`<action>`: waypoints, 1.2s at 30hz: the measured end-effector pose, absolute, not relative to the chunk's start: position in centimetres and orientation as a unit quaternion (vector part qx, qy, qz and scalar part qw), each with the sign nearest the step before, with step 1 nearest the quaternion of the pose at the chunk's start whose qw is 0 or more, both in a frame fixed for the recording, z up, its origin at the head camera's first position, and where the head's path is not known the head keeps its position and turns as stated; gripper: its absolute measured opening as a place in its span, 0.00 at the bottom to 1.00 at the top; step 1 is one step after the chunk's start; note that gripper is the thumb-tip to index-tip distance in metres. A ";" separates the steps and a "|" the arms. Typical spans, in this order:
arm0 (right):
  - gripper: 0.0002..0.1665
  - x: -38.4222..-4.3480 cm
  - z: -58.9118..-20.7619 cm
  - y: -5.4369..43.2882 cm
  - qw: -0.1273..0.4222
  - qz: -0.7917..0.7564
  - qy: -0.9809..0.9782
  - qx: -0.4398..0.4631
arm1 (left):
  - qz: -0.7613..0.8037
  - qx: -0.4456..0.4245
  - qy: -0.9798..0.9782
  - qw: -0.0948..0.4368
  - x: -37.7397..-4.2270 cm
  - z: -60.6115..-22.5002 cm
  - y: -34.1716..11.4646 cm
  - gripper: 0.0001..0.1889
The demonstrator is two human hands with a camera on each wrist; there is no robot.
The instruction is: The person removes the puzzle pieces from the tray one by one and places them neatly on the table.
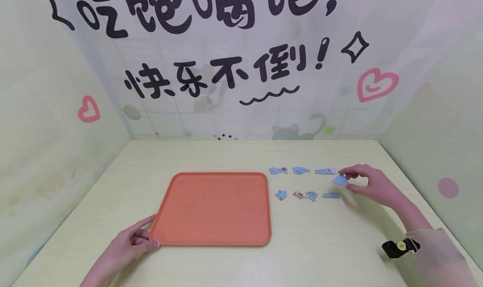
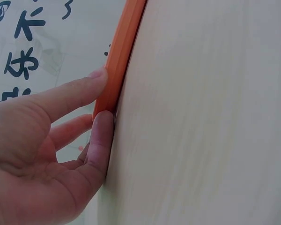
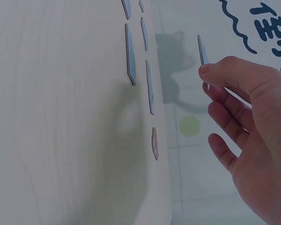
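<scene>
At the near left corner of an orange tray (image 1: 211, 209), my left hand (image 1: 124, 246) grips the rim between thumb and fingers. In the left wrist view the fingers (image 2: 79, 91) meet the tray's side (image 2: 119, 61) from above and below. My right hand (image 1: 373, 185) pinches a small light-blue puzzle piece (image 1: 340, 180) between thumb and index finger. It is held up off the table, as the right wrist view shows of the piece (image 3: 202, 49), seen nearly edge-on. The other right-hand fingers are loosely bent.
Flat blue puzzle pieces lie in two rows right of the tray, among them a jagged one (image 1: 281, 195), a patterned one (image 1: 305, 195) and a straight strip (image 1: 331, 195). A pinkish piece (image 3: 155, 143) lies nearest the right wrist camera. Printed fabric walls (image 1: 226, 119) enclose the pale wooden table (image 1: 302, 253).
</scene>
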State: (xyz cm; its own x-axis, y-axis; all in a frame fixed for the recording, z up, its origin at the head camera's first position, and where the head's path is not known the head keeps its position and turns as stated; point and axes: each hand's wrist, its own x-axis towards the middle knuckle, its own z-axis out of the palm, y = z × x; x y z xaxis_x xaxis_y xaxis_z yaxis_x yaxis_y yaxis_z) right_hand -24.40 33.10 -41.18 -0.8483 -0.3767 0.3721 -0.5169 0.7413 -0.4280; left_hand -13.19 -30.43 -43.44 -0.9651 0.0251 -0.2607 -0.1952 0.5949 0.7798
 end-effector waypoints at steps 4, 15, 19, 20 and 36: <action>0.25 -24.2 -41.1 34.2 0.127 0.274 -0.923 0.237 | 0.447 -0.049 0.885 0.123 -13.1 -43.5 -30.4 0.45; 0.22 -24.2 -41.8 36.5 0.085 0.259 -0.941 0.202 | 0.445 -0.046 0.886 0.123 -13.1 -43.4 -30.3 0.45; 0.22 -24.3 -42.4 37.1 0.057 0.267 -0.943 0.193 | 0.443 -0.046 0.887 0.122 -13.1 -43.5 -30.3 0.44; 0.22 -24.3 -42.5 37.2 0.050 0.268 -0.943 0.190 | 0.442 -0.045 0.887 0.121 -13.1 -43.5 -30.3 0.44; 0.21 -24.7 -44.3 38.4 -0.037 0.327 -0.929 0.172 | 0.440 -0.044 0.889 0.119 -13.1 -43.4 -30.4 0.45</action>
